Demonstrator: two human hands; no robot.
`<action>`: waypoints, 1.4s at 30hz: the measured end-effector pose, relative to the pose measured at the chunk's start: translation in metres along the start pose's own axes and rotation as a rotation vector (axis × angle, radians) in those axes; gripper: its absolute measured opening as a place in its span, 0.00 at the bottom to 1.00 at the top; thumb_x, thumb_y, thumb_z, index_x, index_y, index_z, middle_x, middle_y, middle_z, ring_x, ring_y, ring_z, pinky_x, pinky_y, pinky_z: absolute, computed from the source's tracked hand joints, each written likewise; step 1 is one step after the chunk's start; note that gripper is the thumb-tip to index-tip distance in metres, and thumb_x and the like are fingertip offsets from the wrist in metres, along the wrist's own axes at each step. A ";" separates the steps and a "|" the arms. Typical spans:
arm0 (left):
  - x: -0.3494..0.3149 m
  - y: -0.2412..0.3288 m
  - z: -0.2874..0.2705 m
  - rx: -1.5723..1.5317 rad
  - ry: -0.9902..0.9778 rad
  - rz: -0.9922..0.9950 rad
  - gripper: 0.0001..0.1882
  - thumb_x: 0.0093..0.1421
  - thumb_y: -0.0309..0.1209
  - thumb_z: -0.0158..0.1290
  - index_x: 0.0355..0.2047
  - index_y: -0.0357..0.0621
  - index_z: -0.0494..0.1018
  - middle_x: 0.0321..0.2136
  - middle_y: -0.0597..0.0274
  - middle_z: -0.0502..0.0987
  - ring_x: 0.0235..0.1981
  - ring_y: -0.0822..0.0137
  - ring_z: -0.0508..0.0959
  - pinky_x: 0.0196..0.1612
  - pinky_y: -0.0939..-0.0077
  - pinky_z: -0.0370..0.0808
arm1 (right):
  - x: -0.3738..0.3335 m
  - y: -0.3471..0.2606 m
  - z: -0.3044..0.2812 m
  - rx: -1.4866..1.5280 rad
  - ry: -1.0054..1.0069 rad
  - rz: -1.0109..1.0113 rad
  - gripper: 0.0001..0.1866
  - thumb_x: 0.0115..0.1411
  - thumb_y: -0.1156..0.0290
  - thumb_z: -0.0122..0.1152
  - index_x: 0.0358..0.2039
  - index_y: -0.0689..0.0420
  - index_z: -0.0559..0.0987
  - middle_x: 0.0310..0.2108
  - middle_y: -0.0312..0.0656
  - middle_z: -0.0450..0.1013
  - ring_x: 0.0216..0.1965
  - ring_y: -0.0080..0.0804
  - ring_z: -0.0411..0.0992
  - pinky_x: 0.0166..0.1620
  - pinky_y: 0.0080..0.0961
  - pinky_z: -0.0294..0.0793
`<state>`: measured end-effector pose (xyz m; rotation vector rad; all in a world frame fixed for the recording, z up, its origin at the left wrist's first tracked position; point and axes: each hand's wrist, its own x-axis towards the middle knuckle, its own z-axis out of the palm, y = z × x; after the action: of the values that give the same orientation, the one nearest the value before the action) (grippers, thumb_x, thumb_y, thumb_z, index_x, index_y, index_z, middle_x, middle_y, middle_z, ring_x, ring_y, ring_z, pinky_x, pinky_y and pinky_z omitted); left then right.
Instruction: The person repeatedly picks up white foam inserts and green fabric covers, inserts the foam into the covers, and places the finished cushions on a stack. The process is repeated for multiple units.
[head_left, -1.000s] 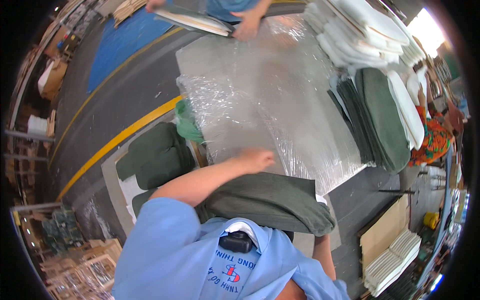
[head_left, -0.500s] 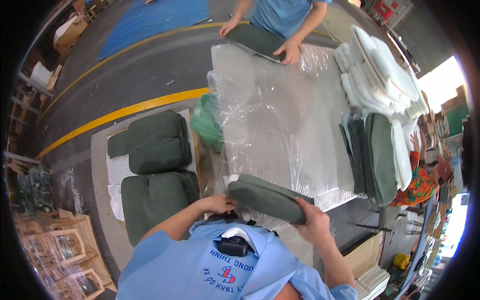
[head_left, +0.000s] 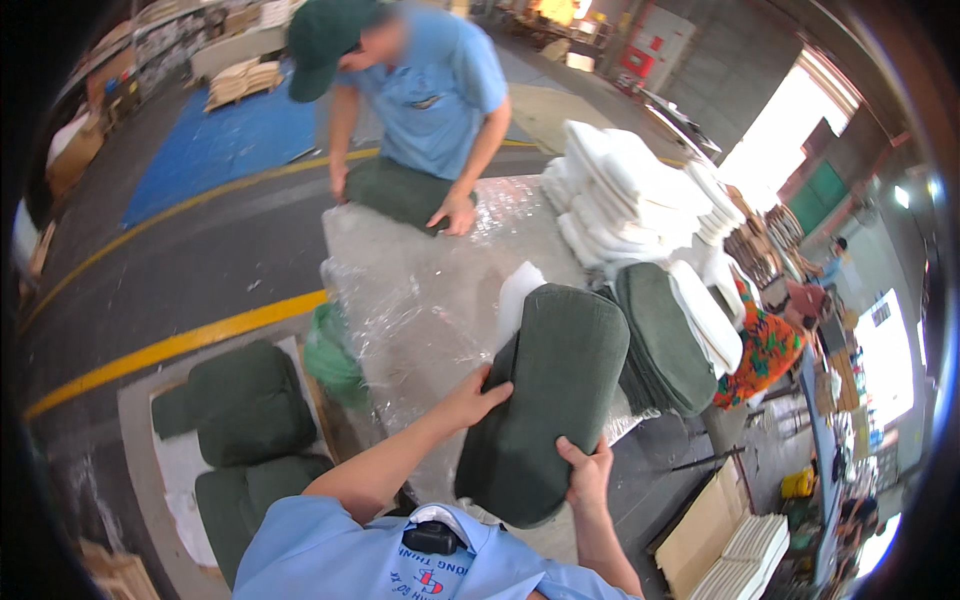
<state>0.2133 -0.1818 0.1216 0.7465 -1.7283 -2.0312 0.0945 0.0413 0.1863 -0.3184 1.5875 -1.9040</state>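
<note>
A: Grip status?
B: Both hands closed on one dark green cushion. Left hand is on its left side, thumb showing. Right hand pinches the lower right edge: thumb on the face toward the camera, fingers partly hidden behind.
A: Where's the cushion?
B: In front of the chest, tilted, long side running away from the body, over the near part of the film-covered table. Can't tell if it touches the table. White padding sticks out past its far left corner.
A: Around it?
B: Right: green cushions on edge, white pads just beside. Beyond: tall pile of white foam. Left: green plastic bag against the table; farther left, a low stack of green cushions.
A: Anyone else?
B: Co-worker across the table, blue shirt, dark cap, both hands on another green cushion at the far edge.
</note>
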 end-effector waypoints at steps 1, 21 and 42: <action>0.016 0.005 0.000 0.063 0.057 0.063 0.29 0.75 0.44 0.55 0.68 0.38 0.69 0.56 0.57 0.79 0.57 0.66 0.76 0.63 0.70 0.72 | -0.006 0.007 0.013 0.080 0.042 -0.001 0.34 0.54 0.85 0.76 0.60 0.67 0.71 0.54 0.51 0.78 0.54 0.42 0.78 0.60 0.39 0.78; 0.025 -0.090 0.076 1.090 -0.666 0.264 0.18 0.74 0.42 0.53 0.49 0.42 0.82 0.41 0.46 0.85 0.42 0.57 0.84 0.48 0.55 0.77 | -0.112 0.097 -0.155 -0.472 -0.357 0.614 0.18 0.68 0.63 0.67 0.54 0.59 0.85 0.48 0.44 0.85 0.51 0.33 0.81 0.59 0.31 0.78; 0.018 -0.064 0.125 0.875 -0.507 0.136 0.06 0.64 0.29 0.58 0.37 0.41 0.75 0.36 0.46 0.74 0.40 0.38 0.78 0.39 0.48 0.75 | 0.028 0.021 -0.146 -0.937 -0.481 -0.025 0.07 0.63 0.68 0.68 0.35 0.58 0.86 0.39 0.44 0.79 0.47 0.48 0.77 0.51 0.42 0.77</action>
<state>0.1266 -0.0826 0.0693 0.3049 -2.9217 -1.3785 -0.0017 0.1389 0.1252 -1.0852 1.9964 -0.8590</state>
